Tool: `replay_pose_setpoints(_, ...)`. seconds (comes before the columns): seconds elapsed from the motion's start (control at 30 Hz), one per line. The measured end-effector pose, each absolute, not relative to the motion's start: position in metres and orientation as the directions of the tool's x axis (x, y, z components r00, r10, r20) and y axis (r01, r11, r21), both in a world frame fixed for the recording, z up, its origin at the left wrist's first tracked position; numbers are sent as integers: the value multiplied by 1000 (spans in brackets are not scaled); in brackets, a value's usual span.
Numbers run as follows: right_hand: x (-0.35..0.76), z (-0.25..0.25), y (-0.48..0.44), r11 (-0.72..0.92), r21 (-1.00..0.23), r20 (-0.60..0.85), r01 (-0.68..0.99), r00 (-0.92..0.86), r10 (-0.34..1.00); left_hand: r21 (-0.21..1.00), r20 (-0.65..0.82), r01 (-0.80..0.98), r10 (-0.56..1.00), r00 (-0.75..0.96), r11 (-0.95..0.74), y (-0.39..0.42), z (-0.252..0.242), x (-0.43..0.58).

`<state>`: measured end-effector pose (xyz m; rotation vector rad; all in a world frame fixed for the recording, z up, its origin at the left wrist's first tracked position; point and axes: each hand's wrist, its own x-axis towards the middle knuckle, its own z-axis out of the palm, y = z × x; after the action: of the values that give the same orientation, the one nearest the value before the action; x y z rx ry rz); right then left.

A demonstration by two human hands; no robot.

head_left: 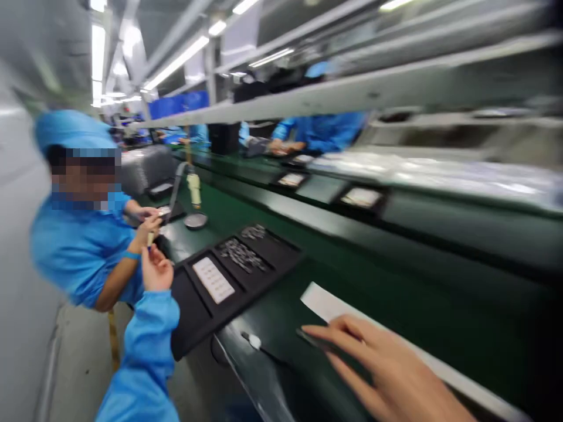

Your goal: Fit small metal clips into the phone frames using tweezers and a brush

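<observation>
My right hand (387, 369) reaches in from the bottom right with its fingers stretched out flat over the green bench (396, 275). Its fingertips lie at a thin dark piece (310, 337), just in front of a white paper strip (323, 302). My left hand (156, 269), in a blue sleeve, is raised at the left beside a black partitioned tray (193, 319). It is close under a co-worker's hands (149, 225). Its fingers point up, bunched and smeared by motion, so whether they hold anything is unclear.
The tray holds a white keypad-like part (213, 279) and heaps of small dark parts (241, 255). A small white-tipped tool (255, 341) lies at the bench's front edge. A co-worker in blue (83, 246) sits close on the left; another person (323, 132) works across the line.
</observation>
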<state>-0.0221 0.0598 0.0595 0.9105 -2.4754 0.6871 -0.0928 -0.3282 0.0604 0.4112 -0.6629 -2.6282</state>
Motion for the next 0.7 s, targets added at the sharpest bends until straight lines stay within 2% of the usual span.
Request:
replay_pose_setpoints(0.07, 4, 70, 96, 768, -365, 489, -526, -810, -322, 522, -270, 180, -361, -893, -834, -294, 56, -66)
replay_pose_setpoints(0.13, 32, 77, 133, 891, -415, 397, -184, -918, -5, 554, -402, 0, -267, -876, -833, -269, 46, -41)
replay_pose_setpoints(0.2, 59, 78, 162, 892, -438, 245, 108, -941, 234, 591, -526, -266, -114, -843, -761, -251, 29, -25)
replay_pose_setpoints(0.27, 80, 71, 176, 856, -465, 127, 228, -939, 319, 625, -595, -481, 22, -803, -615, -232, 7, -16)
replay_pose_setpoints(0.3, 88, 66, 177, 850, -469, 126, 242, -934, 335, 653, -600, -538, 70, -797, -533, -221, -3, -12)
replay_pose_setpoints(0.37, 102, 53, 172, 862, -445, 192, 244, -914, 358, 750, -538, -539, 120, -834, -384, -195, -16, -4)
replay_pose_setpoints(0.5, 120, 23, 155, 888, -360, 346, 287, -842, 413, 924, -319, -349, 192, -928, -156, -139, -15, 9)
replay_pose_setpoints(0.7, 121, -11, 156, 846, -457, 419, 276, -772, 478, 993, -115, -113, 341, -933, 25, -77, 9, 14)
